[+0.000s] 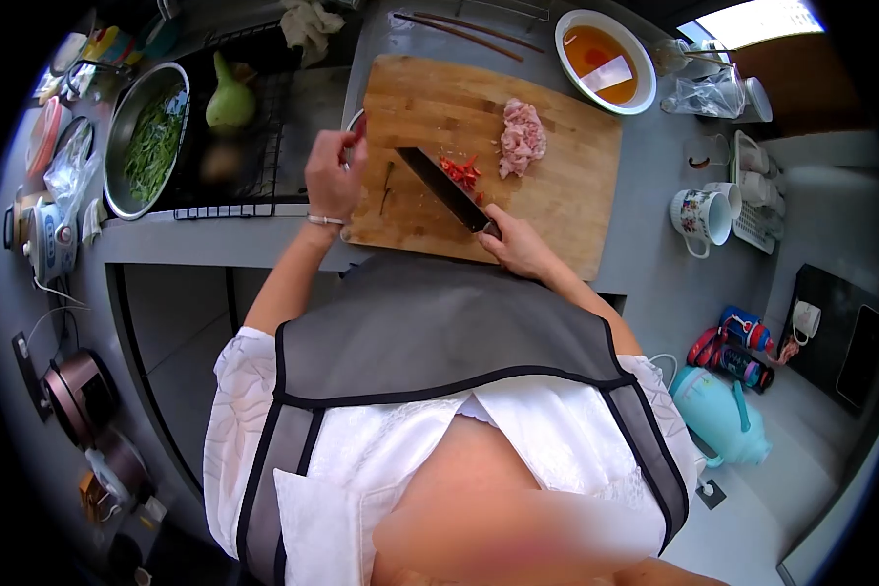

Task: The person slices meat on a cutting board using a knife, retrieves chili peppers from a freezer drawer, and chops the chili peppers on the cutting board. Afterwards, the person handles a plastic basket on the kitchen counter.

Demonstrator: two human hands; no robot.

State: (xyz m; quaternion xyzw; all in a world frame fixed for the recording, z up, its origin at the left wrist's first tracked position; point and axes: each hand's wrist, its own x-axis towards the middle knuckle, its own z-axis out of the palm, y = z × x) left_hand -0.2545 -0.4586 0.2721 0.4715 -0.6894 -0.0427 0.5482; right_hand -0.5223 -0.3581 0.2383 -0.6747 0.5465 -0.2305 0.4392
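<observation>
My right hand (518,244) grips the handle of a dark-bladed kitchen knife (441,188); its blade slants across the wooden cutting board (566,205). Cut red chili pieces (461,173) lie beside the blade. A mound of sliced raw pink meat (523,139) sits farther right on the board. My left hand (334,176) is over the board's left edge, its fingers curled together; what they hold, if anything, is hidden. Just past these fingers shows part of a pale-rimmed dish (356,121). Thin dark green stem-like bits (388,188) lie on the board near my left hand.
At left, a metal bowl of cut greens (148,146) stands by a black wire rack (227,210) and a green gourd (230,96). Behind the board are chopsticks (474,35) and a white bowl of amber liquid (596,54). A floral mug (698,220) stands right.
</observation>
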